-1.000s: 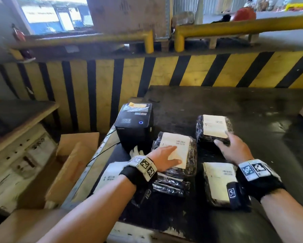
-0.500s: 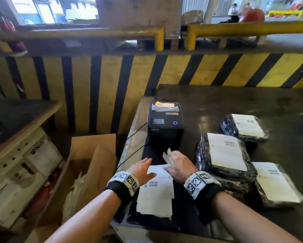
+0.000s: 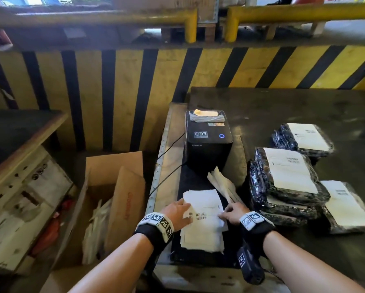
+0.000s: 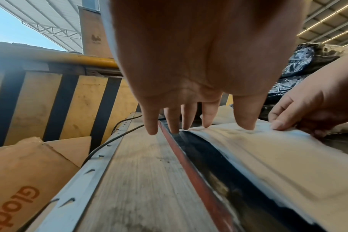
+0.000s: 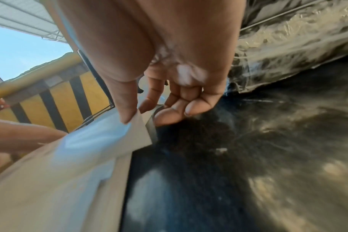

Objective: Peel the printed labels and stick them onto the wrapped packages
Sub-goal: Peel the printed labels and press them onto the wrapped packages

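From the head view, a sheaf of printed labels (image 3: 204,216) is lying on the dark table (image 3: 283,106) near its front-left corner, just in front of the black label printer (image 3: 208,142). The left hand (image 3: 178,212) is resting flat on the sheaf's left edge with fingers extended, while the right hand (image 3: 233,212) is working at its right edge. Wrapped packages (image 3: 283,176), each already carrying a white label, are sitting in a cluster to the right, near the right hand; bare tabletop is stretching behind them toward the striped barrier (image 3: 135,92). An open cardboard box (image 3: 114,197) is standing off the table's left edge. From the left wrist view, the left hand (image 4: 189,62) is reaching down with straight fingers (image 4: 245,114), their tips touching the labels (image 4: 268,157) close to the table's metal side rail (image 4: 85,180). From the right wrist view, the right hand (image 5: 159,62) is pinching a lifted corner of the top label (image 5: 137,133) between thumb and forefinger, the other fingers curling underneath; a wrapped package (image 5: 298,47) is lying just beside it.
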The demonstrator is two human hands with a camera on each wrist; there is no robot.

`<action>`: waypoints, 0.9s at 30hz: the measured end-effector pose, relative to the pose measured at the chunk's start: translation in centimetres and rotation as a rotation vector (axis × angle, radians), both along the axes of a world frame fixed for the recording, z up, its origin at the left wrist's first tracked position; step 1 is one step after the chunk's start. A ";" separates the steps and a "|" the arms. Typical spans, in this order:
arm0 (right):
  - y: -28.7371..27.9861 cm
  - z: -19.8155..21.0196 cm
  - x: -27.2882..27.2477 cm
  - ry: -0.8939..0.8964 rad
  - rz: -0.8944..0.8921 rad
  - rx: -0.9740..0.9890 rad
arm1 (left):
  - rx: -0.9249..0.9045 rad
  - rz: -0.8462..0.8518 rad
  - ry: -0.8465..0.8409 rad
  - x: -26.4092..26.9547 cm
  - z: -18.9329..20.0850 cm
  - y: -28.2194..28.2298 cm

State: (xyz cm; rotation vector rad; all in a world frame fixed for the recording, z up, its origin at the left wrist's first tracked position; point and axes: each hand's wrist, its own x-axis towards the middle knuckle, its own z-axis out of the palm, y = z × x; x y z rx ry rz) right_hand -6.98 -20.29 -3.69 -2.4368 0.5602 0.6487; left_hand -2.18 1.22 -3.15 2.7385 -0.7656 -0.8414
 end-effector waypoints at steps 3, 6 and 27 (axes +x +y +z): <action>-0.1 1.0 0.4 -0.020 -0.011 0.029 | 0.023 -0.017 -0.021 1.0 0.6 0.1; -0.1 3.7 1.0 -0.135 0.040 0.039 | -0.040 -0.027 -0.089 2.0 2.8 -0.7; -3.7 19.3 2.2 -0.544 0.190 0.480 | -0.793 0.006 -0.143 4.4 18.0 -4.7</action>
